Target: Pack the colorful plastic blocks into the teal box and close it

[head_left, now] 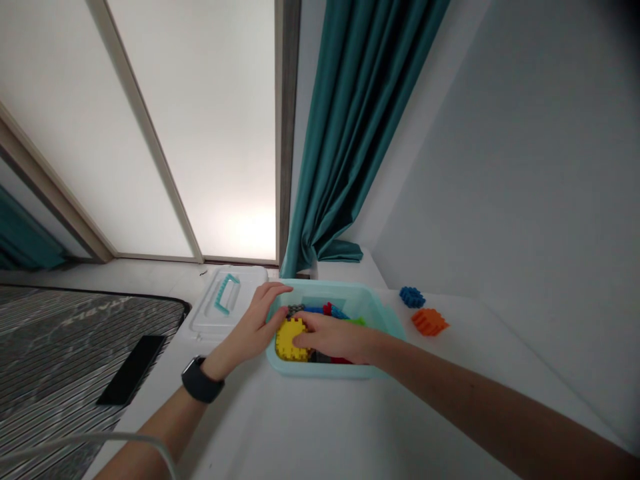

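A light teal plastic bin (330, 370) stands on the white table, with toy building pieces in several colours inside. My right hand (333, 337) reaches into it from the right, its thumb and fingers closed on a yellow notched block (289, 347) at the left end. Over the bin's left rim lies my left hand (263, 320), fingers apart, with the thumb close to the yellow block's upper edge. Blue and red pieces (327, 309) lie behind my right hand, which partly covers them. A green piece (358, 321) shows above my right wrist.
A blue notched block (412, 297) and an orange one (430, 322) lie right of the bin. Left of it rests a clear lid (205, 320) with a teal handle. A black flat object (133, 370) lies further left. A pale cable (100, 437) crosses the lower left.
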A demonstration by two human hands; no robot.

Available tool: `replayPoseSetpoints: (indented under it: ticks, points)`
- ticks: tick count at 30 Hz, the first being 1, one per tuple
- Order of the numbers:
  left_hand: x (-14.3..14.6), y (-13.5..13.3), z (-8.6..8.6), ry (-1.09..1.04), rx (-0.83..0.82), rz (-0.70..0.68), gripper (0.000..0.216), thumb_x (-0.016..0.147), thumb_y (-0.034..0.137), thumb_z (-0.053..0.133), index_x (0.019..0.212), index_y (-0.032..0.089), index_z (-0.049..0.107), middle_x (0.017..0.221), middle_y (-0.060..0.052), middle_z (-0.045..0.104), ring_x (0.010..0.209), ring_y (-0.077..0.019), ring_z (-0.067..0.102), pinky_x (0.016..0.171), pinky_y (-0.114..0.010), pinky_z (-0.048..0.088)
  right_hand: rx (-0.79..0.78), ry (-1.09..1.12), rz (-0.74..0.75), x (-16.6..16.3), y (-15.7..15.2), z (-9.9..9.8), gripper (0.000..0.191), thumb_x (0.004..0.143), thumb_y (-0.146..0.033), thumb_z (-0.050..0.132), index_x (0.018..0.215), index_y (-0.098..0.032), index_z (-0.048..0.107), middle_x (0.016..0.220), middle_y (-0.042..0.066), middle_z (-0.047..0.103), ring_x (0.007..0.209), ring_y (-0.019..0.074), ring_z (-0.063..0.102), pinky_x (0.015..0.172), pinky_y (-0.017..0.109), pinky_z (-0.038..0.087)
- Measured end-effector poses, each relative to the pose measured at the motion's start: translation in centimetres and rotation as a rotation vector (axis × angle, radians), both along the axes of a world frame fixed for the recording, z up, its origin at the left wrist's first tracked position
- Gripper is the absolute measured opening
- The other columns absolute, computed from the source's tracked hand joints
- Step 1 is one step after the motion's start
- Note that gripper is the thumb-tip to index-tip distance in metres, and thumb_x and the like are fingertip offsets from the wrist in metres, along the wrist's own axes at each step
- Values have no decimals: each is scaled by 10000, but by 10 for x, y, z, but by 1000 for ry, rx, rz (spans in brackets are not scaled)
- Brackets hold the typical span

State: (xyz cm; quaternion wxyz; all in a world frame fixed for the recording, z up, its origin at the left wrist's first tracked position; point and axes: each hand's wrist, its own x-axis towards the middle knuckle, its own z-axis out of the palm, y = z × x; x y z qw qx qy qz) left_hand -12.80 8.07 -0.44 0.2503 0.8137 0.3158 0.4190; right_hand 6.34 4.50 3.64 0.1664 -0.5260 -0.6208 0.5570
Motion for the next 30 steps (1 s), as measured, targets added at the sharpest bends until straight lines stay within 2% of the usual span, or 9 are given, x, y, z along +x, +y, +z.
replayPoseSetpoints:
  ticks: [7,10,12,15,17,19,22,27,30]
  points:
    - [-2,2,0,17,26,-9,279,999,268,414,1234,237,561,1291,-103,537,1260,-248,482,1124,-477,383,120,-195,61,3,0,-2,157,816,-303,652,967,-264,638,941,32,677,847,227,645,702,344,487]
    - [-2,3,-2,21,28,-4,275,1000,268,413,1225,227,565,1286,-105,538,1259,-242,484,1121,-462,385,229,-148,104,8,5,-5,335,847,-285,627,1180,-263,598,1031,44,673,910,222,650,768,352,500]
    - [-2,4,-3,22,31,0,274,999,272,413,1219,224,568,1283,-107,541,1258,-242,485,1117,-454,386,275,-102,191,14,10,-7,461,855,-293,634,1304,-259,538,1054,43,673,914,215,656,774,348,510]
    - [-2,4,-3,17,30,3,269,997,273,418,1210,223,573,1279,-105,544,1254,-242,489,1112,-449,390,404,-101,364,22,16,-6,561,789,-325,737,1319,-265,561,1115,43,678,970,227,656,832,359,518]
    - [-2,3,-2,12,22,5,265,998,277,422,1208,226,575,1279,-102,546,1252,-243,491,1108,-447,393,527,-130,422,25,18,-4,580,739,-337,791,1283,-259,606,1163,57,672,1022,250,645,902,387,507]
    - [-2,3,-1,9,18,7,265,999,282,426,1211,227,575,1281,-102,547,1252,-245,491,1106,-446,395,618,-183,441,24,18,-5,558,738,-365,797,1256,-241,632,1165,79,667,1028,269,638,937,415,496]
    - [-2,3,-1,2,18,2,272,1002,281,423,1224,224,569,1285,-106,541,1255,-246,486,1108,-453,389,665,-281,425,21,18,-8,551,790,-386,758,1291,-214,607,1167,107,652,1023,280,631,953,436,488]
    - [-2,4,-4,-15,30,-5,273,996,256,428,1233,221,559,1278,-109,537,1251,-248,482,1110,-466,381,673,-398,339,20,23,-10,735,850,-322,700,1496,-172,384,1303,152,579,1152,287,592,1027,435,449]
    - [-2,5,-5,-22,38,-4,271,988,245,442,1230,221,561,1265,-107,541,1236,-248,490,1101,-461,389,704,-408,337,26,25,-6,682,889,-299,650,1502,-190,371,1324,138,551,1189,270,571,1056,431,437]
